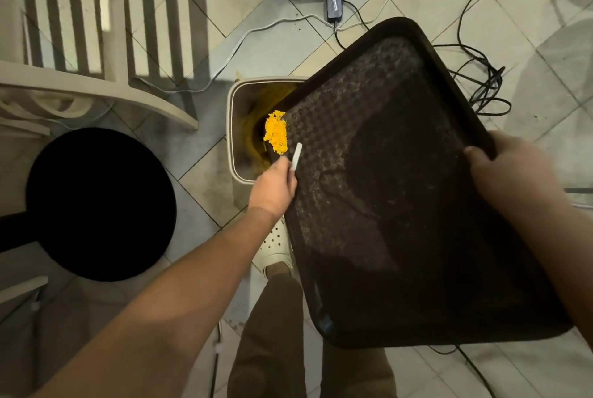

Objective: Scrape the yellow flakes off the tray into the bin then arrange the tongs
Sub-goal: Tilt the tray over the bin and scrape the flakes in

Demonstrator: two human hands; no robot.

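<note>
1. Over the bin [236,128], the dark tray [401,189] is held tilted, its far left edge lying above the bin's opening, probably so that loosened bits slide down and drop in rather than land on the tiled floor [205,173].
2. The right hand [510,173] grips the tray's right rim, thumb curled over the top edge and fingers beneath, and seems to carry the tray's weight alone.
3. The left hand [272,185] pinches a small white scraper [296,156], its tip just behind the yellow flakes [276,136].
4. The flakes lie in one heap at the tray's lower left edge, right at the lip above the bin (the yellow staining on the bin's inner wall suggests some have gone in already).
5. My judgement: scraping is nearly done, and one more push should clear the heap; the risk is flakes spilling past the bin's near rim.
6. The tongs are not in view, so that step looks not yet begun.
7. A black power adapter [333,6] lies among cables on the floor; its label is too small to read, and no other writing shows.
</note>
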